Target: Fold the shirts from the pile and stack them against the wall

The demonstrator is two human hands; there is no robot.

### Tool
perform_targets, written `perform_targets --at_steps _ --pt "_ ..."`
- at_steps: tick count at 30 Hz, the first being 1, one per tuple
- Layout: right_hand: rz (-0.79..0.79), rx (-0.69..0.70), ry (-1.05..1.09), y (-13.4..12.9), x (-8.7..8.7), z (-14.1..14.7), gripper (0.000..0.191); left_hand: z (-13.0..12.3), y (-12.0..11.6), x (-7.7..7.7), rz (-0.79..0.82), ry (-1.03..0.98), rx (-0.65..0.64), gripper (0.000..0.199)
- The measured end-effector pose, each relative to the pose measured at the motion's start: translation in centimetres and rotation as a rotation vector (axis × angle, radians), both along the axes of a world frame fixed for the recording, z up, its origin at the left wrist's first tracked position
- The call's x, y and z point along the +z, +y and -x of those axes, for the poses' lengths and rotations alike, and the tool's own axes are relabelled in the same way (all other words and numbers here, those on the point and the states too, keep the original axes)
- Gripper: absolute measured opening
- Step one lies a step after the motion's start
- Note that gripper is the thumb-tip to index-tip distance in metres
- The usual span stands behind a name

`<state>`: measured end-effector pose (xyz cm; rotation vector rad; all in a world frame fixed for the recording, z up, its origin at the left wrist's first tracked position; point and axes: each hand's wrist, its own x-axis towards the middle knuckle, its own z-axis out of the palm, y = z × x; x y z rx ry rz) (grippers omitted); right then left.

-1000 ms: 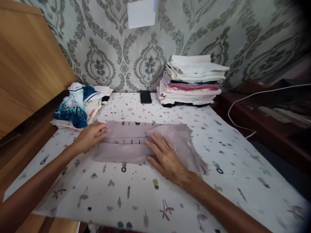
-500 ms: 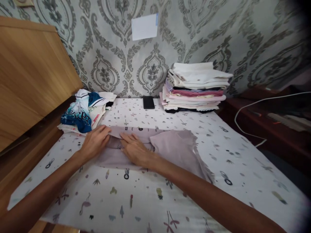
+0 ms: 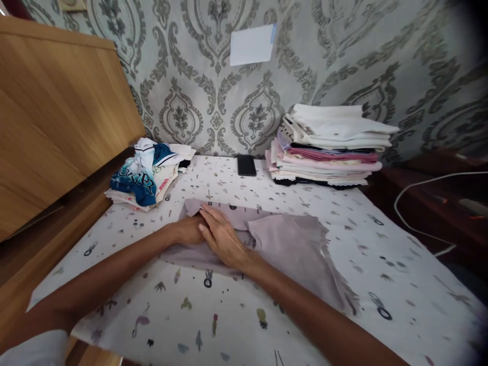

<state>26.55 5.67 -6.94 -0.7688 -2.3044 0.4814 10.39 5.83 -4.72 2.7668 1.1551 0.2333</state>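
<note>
A mauve-grey garment (image 3: 297, 239) lies partly folded on the patterned white sheet (image 3: 198, 305), its frayed-looking edge towards the right. My left hand (image 3: 190, 230) rests on the garment's left part, its fingertips hidden beneath my right hand. Over those fingers, my right hand (image 3: 224, 238) lies rather flat with its fingers extended, touching the cloth near its upper left edge.
A tall stack of folded clothes (image 3: 328, 152) stands at the back right. Blue and white clothes (image 3: 145, 175) are piled at the back left, beside a wooden panel (image 3: 68, 112). A black phone-like object (image 3: 246, 165) lies near the wall; a white cable (image 3: 404, 203) runs at right.
My left hand has moved right across the garment and slipped partly under my right hand. The whole view has shifted, so the surroundings appear farther right.
</note>
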Motion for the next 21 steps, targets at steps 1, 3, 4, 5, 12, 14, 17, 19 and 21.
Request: perform_targets --at_steps 1,3,4,5,12,14,17,19,21 --pt "-0.004 0.004 -0.012 -0.1 -0.1 0.0 0.048 0.2 0.4 -0.1 0.013 0.004 -0.001 0.029" --pt "0.003 0.006 -0.047 -0.2 -0.3 0.0 0.049 0.9 0.7 -0.1 0.053 0.026 -0.022 0.038" --pt "0.012 0.009 -0.066 -0.2 -0.3 0.0 0.049 1.4 0.7 -0.1 0.066 0.034 -0.022 0.039" --pt "0.021 0.015 -0.085 -0.2 -0.3 0.0 0.05 1.8 0.7 -0.1 0.075 0.04 -0.015 0.04" --pt "0.096 0.072 -0.257 -0.3 0.2 0.0 0.049 5.5 0.0 -0.4 0.048 0.15 0.202 0.049" --pt "0.11 0.094 -0.305 -0.4 0.5 0.0 0.049 6.7 -0.2 -0.5 0.081 0.168 0.266 0.057" --pt "0.114 0.122 -0.34 -0.5 0.8 -0.1 0.05 8.6 -0.1 -0.6 0.13 0.17 0.395 0.068" --pt "0.123 0.14 -0.329 -0.5 0.7 -0.1 0.05 9.4 0.2 -0.4 0.117 0.142 0.522 0.066" --pt "0.138 0.143 -0.266 -0.3 0.7 -0.2 0.05 9.3 0.3 0.0 0.043 0.07 0.616 0.058"
